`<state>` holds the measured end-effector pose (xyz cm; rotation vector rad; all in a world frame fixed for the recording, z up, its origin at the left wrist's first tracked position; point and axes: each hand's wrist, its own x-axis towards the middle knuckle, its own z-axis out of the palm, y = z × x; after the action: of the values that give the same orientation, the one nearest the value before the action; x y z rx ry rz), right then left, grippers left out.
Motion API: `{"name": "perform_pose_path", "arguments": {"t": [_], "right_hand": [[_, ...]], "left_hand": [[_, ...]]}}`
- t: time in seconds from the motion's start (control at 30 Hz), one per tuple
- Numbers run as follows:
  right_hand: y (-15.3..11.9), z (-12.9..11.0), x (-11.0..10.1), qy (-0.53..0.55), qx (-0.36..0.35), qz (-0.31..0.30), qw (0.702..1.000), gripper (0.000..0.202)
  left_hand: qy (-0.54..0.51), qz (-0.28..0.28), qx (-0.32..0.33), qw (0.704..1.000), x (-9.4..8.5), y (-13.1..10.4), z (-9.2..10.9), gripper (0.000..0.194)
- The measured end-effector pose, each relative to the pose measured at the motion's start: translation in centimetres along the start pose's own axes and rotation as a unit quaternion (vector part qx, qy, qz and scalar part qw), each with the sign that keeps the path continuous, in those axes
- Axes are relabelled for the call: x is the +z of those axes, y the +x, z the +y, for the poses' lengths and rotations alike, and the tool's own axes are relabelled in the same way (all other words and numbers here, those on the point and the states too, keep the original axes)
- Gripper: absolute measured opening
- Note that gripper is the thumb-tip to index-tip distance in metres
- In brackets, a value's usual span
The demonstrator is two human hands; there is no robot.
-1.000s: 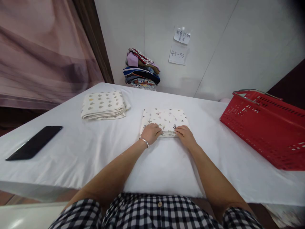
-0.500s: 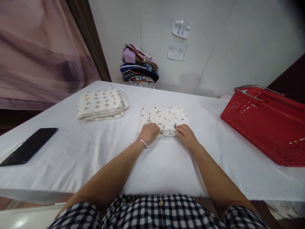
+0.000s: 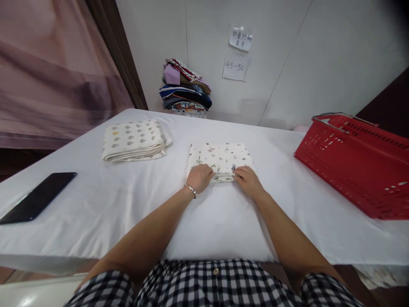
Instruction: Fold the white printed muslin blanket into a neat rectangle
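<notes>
A folded white cloth point(image 3: 220, 155) with small printed figures lies flat on the white-covered table in front of me. My left hand point(image 3: 200, 177) grips its near left edge, fingers curled over the folded layers. At the near right edge my right hand point(image 3: 248, 180) pinches the same cloth between thumb and fingers. The layers of the fold show along the near edge between both hands. The fingertips under the cloth are hidden. Another folded white cloth point(image 3: 134, 140) with grey prints rests to the left, apart from my hands.
The white tablecloth point(image 3: 134, 200) covers the table. A black phone-like slab point(image 3: 38, 197) lies at the left. A red plastic basket point(image 3: 354, 164) with metal handles stands at the right. Beyond the far edge is a stack of folded fabrics point(image 3: 185, 90) against the wall, below paper signs point(image 3: 236, 67).
Both hands keep their hold on the near edge of the printed cloth. The view has shifted very slightly; nothing else has visibly moved.
</notes>
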<state>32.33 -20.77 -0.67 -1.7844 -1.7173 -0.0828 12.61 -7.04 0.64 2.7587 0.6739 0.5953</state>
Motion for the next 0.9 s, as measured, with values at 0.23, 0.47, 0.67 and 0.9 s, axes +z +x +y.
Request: {"name": "perform_pose_path", "arguments": {"t": [0.23, 0.47, 0.67, 0.9], "right_hand": [[0.12, -0.21, -0.07, 0.020, 0.021, 0.001, 1.000, 0.023], [0.05, 0.08, 0.14, 0.017, 0.022, 0.001, 1.000, 0.023], [-0.06, -0.02, 0.09, -0.001, 0.001, 0.012, 1.000, 0.021], [0.12, 0.10, 0.35, -0.034, -0.035, 0.004, 0.999, 0.023]], "left_hand": [[-0.013, 0.003, 0.010, 1.000, 0.11, -0.14, -0.21, 0.023], [-0.019, 0.017, 0.012, 1.000, 0.20, -0.28, -0.41, 0.019], [-0.021, -0.009, 0.001, 1.000, 0.12, -0.14, -0.40, 0.017], [-0.031, 0.022, -0.016, 0.999, -0.05, -0.10, -0.01, 0.019]]}}
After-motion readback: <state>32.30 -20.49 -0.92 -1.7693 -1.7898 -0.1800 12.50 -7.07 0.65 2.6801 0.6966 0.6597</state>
